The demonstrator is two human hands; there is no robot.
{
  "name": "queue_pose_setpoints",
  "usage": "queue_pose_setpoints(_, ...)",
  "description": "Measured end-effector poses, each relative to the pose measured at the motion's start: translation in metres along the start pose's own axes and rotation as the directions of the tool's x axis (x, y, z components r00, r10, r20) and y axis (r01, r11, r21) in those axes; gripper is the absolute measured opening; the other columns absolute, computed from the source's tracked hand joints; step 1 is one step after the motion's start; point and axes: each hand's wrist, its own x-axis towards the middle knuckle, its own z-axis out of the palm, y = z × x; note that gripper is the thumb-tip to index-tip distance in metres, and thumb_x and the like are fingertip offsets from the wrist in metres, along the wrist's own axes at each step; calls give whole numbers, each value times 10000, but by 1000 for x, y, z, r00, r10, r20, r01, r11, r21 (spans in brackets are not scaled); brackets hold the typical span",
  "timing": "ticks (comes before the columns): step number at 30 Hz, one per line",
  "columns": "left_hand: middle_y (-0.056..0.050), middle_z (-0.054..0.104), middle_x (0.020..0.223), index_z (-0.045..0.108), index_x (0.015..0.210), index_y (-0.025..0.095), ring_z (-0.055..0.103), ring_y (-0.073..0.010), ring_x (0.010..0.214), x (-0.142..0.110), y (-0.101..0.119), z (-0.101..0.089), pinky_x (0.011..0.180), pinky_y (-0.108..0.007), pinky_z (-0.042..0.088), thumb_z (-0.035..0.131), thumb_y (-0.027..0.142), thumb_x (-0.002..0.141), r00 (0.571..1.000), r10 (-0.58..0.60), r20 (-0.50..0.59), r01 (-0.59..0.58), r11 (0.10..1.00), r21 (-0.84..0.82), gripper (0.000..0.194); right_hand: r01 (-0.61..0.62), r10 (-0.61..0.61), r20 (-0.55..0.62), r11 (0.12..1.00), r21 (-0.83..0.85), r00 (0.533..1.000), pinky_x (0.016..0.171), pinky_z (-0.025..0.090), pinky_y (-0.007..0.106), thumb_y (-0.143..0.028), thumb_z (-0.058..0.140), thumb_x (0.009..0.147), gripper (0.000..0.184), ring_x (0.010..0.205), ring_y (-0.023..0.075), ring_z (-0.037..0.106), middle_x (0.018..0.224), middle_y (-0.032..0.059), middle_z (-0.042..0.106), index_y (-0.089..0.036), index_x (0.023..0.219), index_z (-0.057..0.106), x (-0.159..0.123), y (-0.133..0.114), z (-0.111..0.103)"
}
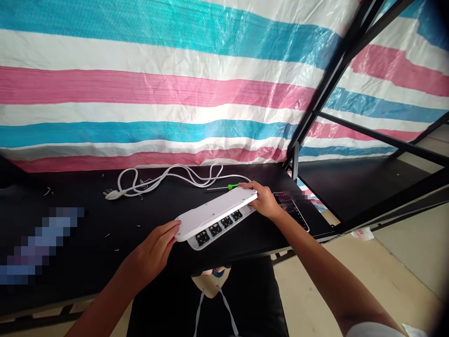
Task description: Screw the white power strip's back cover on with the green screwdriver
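Note:
A long white power strip cover point(210, 210) is held at a tilt between my two hands. My left hand point(157, 245) pinches its near left end. At the far right end, my right hand point(263, 199) is closed around the cover's edge. Partly beneath it lies the white power strip housing point(224, 223), with several black socket parts showing in a row. The cover hides the housing's far side. A white cord point(168, 174) runs from near my right hand to a plug point(114, 194) on the left. Just behind the cover rests a green-handled screwdriver point(232, 186).
The black table point(87, 238) carries small white scraps. A phone point(293, 210) lies right of my right hand, under my forearm. A black metal frame point(315, 112) rises at the right; a striped plastic sheet point(147, 89) hangs behind. Something at the left is blurred out.

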Motion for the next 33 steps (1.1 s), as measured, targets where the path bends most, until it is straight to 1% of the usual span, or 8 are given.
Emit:
queue_pose_setpoints(5, -151, 720, 1344, 575, 1423, 138, 709, -263, 1274, 3, 7, 6, 1135, -388, 595, 557, 64, 1042, 990, 136, 37, -141, 974, 176, 388, 20, -19, 23, 998, -54, 1000, 1007, 604, 369, -34, 604, 752, 501, 1222, 266, 762, 1389, 128, 745, -199, 1217, 687, -7, 17, 0)
queue_pose_setpoints(8, -193, 711, 1337, 574, 1392, 75, 694, -306, 1289, 3, 9, 7, 1125, -433, 604, 610, 30, 1019, 972, 209, 109, -233, 925, 299, 377, 28, -26, 30, 996, -89, 999, 1025, 609, 385, -47, 623, 774, 483, 1244, 275, 753, 1405, 121, 737, -208, 1225, 683, -10, 21, 1)
queue_pose_setpoints(12, -210, 703, 1329, 575, 1362, 43, 680, -327, 1295, 4, 13, 4, 1129, -447, 592, 632, 16, 1004, 962, 231, 145, -264, 920, 290, 363, 53, -45, 59, 988, -147, 997, 1049, 611, 414, -76, 650, 818, 422, 1267, 288, 740, 1420, 119, 728, -214, 1216, 677, -12, 22, 0)
queue_pose_setpoints(17, -161, 667, 1389, 553, 1383, 117, 664, -257, 1310, 1, 22, 2, 1187, -388, 528, 565, 67, 1052, 995, 25, 101, -30, 998, 52, 335, 109, -77, 140, 965, -239, 987, 1141, 561, 478, -3, 581, 808, 558, 1330, 307, 699, 1461, 140, 696, -195, 1326, 662, -15, 21, -7)
queue_pose_setpoints(20, -122, 640, 1435, 549, 1395, 187, 652, -235, 1327, -2, 26, 1, 1186, -372, 517, 519, 121, 1077, 986, -116, 119, 123, 991, -54, 327, 143, -89, 191, 946, -291, 978, 1135, 565, 511, 40, 524, 778, 652, 1318, 329, 702, 1451, 154, 697, -179, 1377, 661, -16, 20, -14)
queue_pose_setpoints(25, -105, 611, 1464, 557, 1357, 243, 629, -268, 1345, -2, 33, -5, 1142, -409, 545, 605, 286, 1041, 951, -260, 167, 282, 950, -131, 322, 158, -56, 255, 902, -402, 965, 1115, 575, 536, 54, 470, 794, 685, 1284, 342, 711, 1397, 169, 717, -153, 1422, 651, -15, 18, -23)
queue_pose_setpoints(29, -123, 547, 1544, 472, 1451, 250, 562, -321, 1417, 6, 37, -5, 1172, -491, 520, 733, 402, 940, 906, -378, 192, 405, 906, -127, 594, 135, 53, 328, 842, -522, 943, 1192, 518, 509, 35, 418, 860, 682, 1364, 311, 660, 1485, 167, 657, -148, 1491, 602, -10, 9, -32)
queue_pose_setpoints(33, -131, 477, 1631, 432, 1514, 244, 485, -346, 1495, 24, 40, -4, 1205, -510, 485, 783, 480, 874, 842, -457, 285, 509, 848, -144, 767, 87, 215, 459, 829, -553, 862, 1294, 395, 511, -13, 507, 823, 806, 1535, 314, 494, 1650, 154, 500, -164, 1614, 475, 0, -14, -50)
